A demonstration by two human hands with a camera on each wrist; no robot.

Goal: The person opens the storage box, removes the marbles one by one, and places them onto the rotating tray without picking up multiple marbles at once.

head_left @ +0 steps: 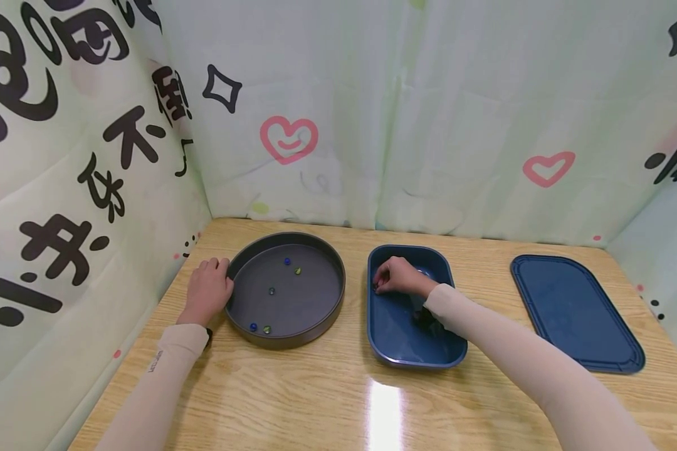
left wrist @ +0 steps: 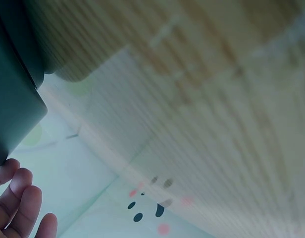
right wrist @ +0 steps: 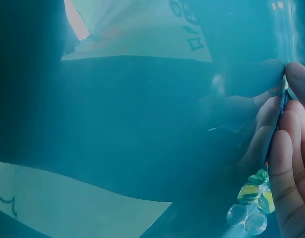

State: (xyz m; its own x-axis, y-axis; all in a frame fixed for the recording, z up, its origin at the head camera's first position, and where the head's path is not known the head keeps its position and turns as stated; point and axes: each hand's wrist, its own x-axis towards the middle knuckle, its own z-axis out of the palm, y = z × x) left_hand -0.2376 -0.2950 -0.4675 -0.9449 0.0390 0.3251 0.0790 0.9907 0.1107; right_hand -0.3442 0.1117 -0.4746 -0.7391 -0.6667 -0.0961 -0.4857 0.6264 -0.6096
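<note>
At the left rim of a dark round pan (head_left: 284,313) is my left hand (head_left: 207,289), its fingertips touching the wall. The left wrist view has these fingers (left wrist: 29,210) loosely bent by the pan's side. Inside the pan lie several glass marbles, among them a blue marble (head_left: 287,261) and a yellow-green marble (head_left: 298,270). My right hand (head_left: 397,275) reaches into a deep blue tray (head_left: 395,341) and pinches a small dark marble (head_left: 375,287) near its left wall. Green-yellow marbles (right wrist: 249,193) and a clear marble (right wrist: 255,223) show beside these fingers, doubled by reflection.
A flat blue lid (head_left: 578,313) lies at the right of the wooden table (head_left: 293,401). Printed curtains (head_left: 338,125) hang behind and at both sides. The tray stands a short gap right of the pan.
</note>
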